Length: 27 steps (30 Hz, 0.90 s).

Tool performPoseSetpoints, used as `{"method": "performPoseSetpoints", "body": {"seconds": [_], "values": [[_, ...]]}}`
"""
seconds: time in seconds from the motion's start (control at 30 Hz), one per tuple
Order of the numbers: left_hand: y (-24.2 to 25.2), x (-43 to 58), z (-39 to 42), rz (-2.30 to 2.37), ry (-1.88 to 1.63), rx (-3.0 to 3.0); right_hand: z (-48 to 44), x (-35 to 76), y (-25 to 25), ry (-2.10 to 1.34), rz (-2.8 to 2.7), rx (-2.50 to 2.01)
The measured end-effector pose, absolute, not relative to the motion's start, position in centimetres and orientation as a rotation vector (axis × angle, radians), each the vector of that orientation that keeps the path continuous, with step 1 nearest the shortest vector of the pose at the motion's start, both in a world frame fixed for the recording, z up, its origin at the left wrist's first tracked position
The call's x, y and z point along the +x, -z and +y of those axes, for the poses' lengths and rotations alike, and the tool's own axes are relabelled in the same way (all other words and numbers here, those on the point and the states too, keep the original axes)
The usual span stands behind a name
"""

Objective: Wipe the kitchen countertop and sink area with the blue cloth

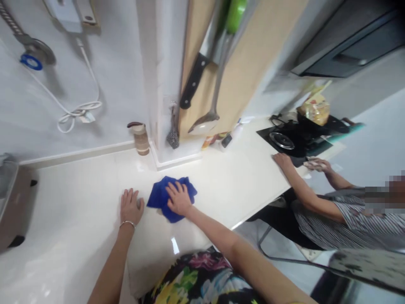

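My right hand [179,198] presses down on a crumpled blue cloth [172,213] on the white countertop [221,181]. Its fingers are spread over the cloth, not wrapped round it. To the left of the cloth, my left hand [131,207] rests flat on the counter with fingers stretched out, holding nothing. A bracelet circles that wrist. Behind the cloth, against the wall corner, stands a brownish container [141,139] with a dark handle-like top.
A knife [194,80], a slotted or solid turner [205,122] and a steel scrubber [173,137] hang ahead. A boxy appliance [19,207] stands left. At right, a person [329,211] sits beside a cooktop [294,139], one hand on the counter, the other holding a cloth-like item.
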<state>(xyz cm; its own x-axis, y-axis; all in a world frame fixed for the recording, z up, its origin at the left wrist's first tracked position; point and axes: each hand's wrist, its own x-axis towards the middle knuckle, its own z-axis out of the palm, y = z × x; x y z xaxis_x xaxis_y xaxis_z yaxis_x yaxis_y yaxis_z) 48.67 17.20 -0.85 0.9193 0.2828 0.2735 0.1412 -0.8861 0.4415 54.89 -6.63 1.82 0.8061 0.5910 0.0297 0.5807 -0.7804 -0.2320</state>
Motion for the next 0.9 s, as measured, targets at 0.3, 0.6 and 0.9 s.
{"method": "performPoseSetpoints", "body": {"seconds": [0.3, 0.6, 0.9], "values": [[0.3, 46.8, 7.2, -0.346, -0.179, 2.377, -12.6, 45.8, -1.7, -0.059, -1.033, -2.634], [3.0, 44.3, -6.1, -0.84, -0.292, 2.37, -24.3, 46.1, -1.6, 0.033, -0.465, -2.78], [3.6, 50.2, -9.9, -0.976, -0.182, 2.38, -29.4, 51.6, -2.0, 0.071, -0.341, -2.795]]}}
